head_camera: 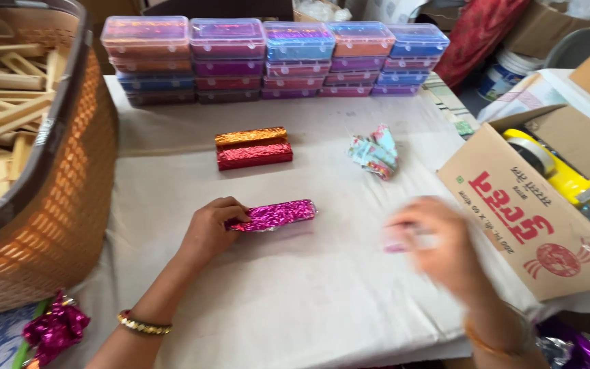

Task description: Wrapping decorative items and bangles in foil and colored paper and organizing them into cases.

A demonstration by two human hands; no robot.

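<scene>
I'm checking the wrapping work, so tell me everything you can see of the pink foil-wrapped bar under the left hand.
The pink foil-wrapped bar is a long, narrow block covered in crinkled, shiny magenta foil. It lies flat on the white table cloth, lengthwise left to right, slightly tilted up to the right. The left hand holds its left end with the fingertips; its right end is free and looks neatly closed.

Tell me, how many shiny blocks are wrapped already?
Two look finished: the orange bar and the red bar lie side by side. The left hand presses the pink bar, already foil-covered. The right hand is blurred. Bare wooden pieces fill the basket, unwrapped.
</scene>
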